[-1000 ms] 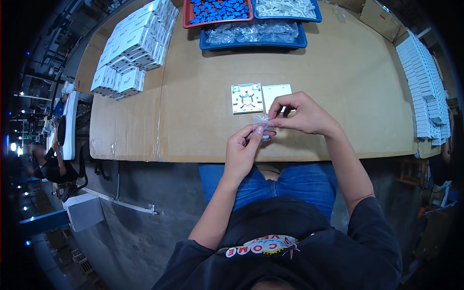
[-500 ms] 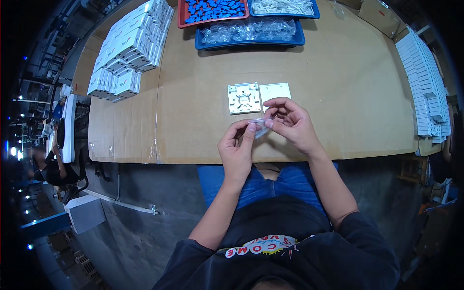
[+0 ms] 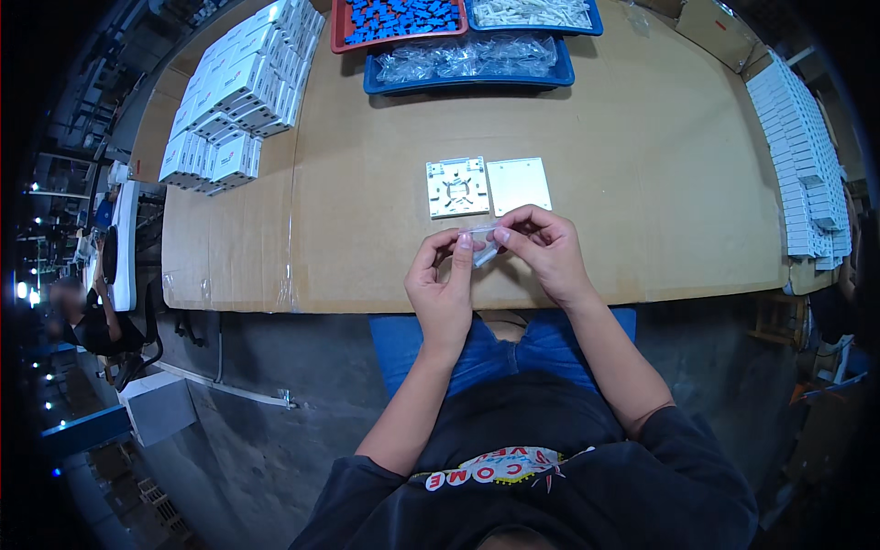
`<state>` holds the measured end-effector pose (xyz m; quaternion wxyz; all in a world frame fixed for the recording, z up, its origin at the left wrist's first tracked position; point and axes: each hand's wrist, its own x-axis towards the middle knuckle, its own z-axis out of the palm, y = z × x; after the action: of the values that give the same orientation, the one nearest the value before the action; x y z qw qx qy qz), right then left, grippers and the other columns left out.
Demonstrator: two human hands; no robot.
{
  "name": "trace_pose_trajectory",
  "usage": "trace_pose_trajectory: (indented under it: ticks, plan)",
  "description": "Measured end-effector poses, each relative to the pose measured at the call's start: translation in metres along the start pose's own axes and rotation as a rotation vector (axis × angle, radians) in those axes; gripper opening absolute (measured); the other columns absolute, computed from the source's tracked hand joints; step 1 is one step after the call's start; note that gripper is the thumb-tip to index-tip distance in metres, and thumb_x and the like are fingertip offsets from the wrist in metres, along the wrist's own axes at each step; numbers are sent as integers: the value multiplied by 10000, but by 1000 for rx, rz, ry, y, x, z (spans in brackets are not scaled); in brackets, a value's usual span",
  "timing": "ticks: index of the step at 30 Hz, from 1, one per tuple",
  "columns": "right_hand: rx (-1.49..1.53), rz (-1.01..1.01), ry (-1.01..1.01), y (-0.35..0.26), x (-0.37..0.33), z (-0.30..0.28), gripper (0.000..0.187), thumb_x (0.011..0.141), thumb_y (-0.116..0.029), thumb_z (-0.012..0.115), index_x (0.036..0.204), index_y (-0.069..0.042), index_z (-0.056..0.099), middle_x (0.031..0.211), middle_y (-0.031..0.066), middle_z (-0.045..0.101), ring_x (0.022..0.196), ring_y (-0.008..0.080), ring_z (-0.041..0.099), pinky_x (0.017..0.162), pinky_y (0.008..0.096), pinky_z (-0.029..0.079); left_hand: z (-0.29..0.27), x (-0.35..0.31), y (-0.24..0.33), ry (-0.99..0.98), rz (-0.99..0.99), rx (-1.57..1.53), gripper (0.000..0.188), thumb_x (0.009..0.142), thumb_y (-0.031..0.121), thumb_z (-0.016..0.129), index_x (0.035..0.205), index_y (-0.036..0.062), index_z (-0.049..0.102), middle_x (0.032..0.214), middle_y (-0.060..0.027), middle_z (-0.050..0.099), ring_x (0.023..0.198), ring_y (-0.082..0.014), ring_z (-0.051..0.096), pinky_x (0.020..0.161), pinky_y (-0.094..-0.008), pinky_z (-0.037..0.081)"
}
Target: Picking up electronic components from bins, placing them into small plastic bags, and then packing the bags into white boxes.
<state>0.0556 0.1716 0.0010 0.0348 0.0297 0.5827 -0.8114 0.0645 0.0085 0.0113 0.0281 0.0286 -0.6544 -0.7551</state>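
- While the left hand pinched one end of a small clear bag between thumb and fingers, the right hand pinched the other, holding the bag between them over the table, near the middle of its near edge.
- A second earlier the right hand had reached higher, across part of the flat white cover; since then it had dropped lower, level with the left, and the bag's upper edge had come to run sideways between the two grips.
- That change meant both hands were taken up with the bag, and the cover showed almost whole. The fingers hid much of the bag, so whether its mouth was parted could not be told.
- Just beyond the hands, toward the table's far edge, the cover lay beside a white base, its inner side up; neither was held.
- Along the far edge stood a blue tray of clear bags, with a red tray and another blue tray behind.
- White boxes filled the far left corner; a white stack lined the right edge.
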Motion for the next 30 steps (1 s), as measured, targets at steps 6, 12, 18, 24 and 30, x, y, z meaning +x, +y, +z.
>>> trace_pose_trajectory:
  ticks: [6, 12, 18, 24, 30]
  plan:
    - [-15, -7, 18, 2, -2, 2, 120, 967, -38, 733, 1068, 21, 704, 976, 44, 718, 868, 63, 652, 766, 209, 535, 1, -2, -2, 15, 26, -23, 178, 1060, 129, 639, 1126, -36, 656, 991, -73, 725, 901, -88, 672, 813, -240, 540]
    - [-69, -52, 9, 10, -3, -1, 105, 969, -50, 737, 1041, 14, 695, 928, 3, 682, 806, 29, 588, 699, 190, 473, -2, -3, -4, 2, 32, 4, 175, 1060, 127, 638, 1110, -40, 652, 975, -71, 719, 875, -77, 666, 783, -226, 536]
    - [14, -58, 13, 7, -5, 6, 97, 977, -50, 726, 1039, 10, 682, 929, -3, 674, 815, 29, 585, 705, 195, 470, -1, -5, -9, -3, 64, -22, 159, 1064, 115, 626, 1130, -30, 624, 981, -70, 711, 880, -75, 665, 777, -216, 531]
    - [50, -32, -9, 4, -3, 3, 99, 981, -45, 716, 1057, 1, 673, 932, 2, 670, 818, 41, 593, 707, 201, 476, 3, -4, 0, -5, -9, -171, 150, 1041, 94, 660, 1123, -29, 634, 1022, -74, 693, 961, -108, 663, 862, -261, 539]
    - [33, -45, -17, 6, -3, 1, 101, 980, -42, 715, 1060, -1, 670, 959, 4, 668, 843, 45, 593, 714, 200, 476, 0, -5, -1, -10, -21, -172, 148, 1056, 97, 636, 1143, -22, 635, 1050, -60, 694, 947, -81, 647, 864, -240, 531]
